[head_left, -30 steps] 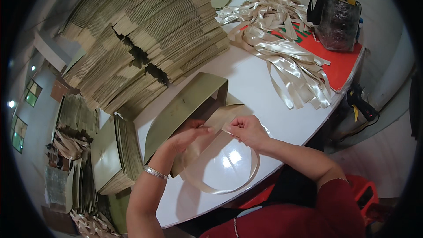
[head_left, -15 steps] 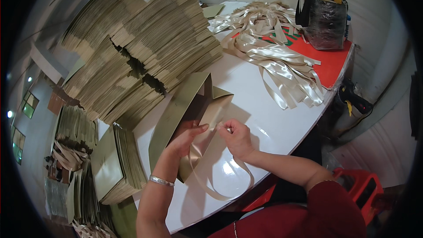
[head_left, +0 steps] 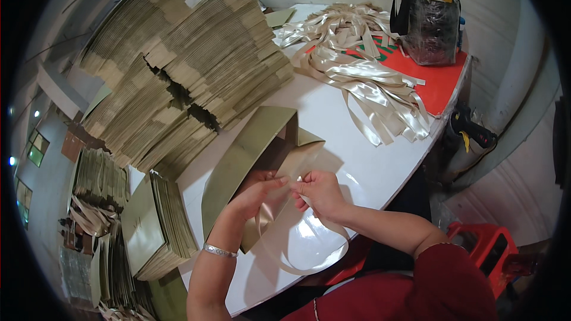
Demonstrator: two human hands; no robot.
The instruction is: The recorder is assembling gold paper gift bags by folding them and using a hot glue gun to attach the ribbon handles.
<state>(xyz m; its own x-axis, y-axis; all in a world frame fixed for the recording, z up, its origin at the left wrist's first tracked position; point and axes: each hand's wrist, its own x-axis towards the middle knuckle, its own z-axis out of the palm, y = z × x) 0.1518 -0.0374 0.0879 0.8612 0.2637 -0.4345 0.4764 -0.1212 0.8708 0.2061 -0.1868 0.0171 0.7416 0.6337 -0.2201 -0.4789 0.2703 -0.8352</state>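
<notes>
An opened gold-green paper bag (head_left: 247, 142) lies tilted on the white table in front of me, its mouth facing right. My left hand (head_left: 257, 195) is at the bag's mouth, its thumb and fingers pinched together on a pale satin ribbon (head_left: 309, 273). Close beside it, my right hand (head_left: 321, 194) grips the same ribbon between thumb and curled fingers. Between and below the hands, the ribbon hangs in a wide loop over the table's near edge area. The exact point where the ribbon meets the bag is hidden.
Tall stacks of flat gold-green bags (head_left: 196, 65) stand at the far left, with a smaller stack (head_left: 157, 226) nearer. Loose satin ribbons (head_left: 369, 83) are heaped on a red sheet (head_left: 443, 86) at the back right, by a plastic-wrapped container (head_left: 429, 30). A red stool (head_left: 485, 255) is at right.
The bag's upper edge has tipped lower and to the right. My right hand has turned, with its fingers more visible, and the ribbon loop has swung slightly right.
</notes>
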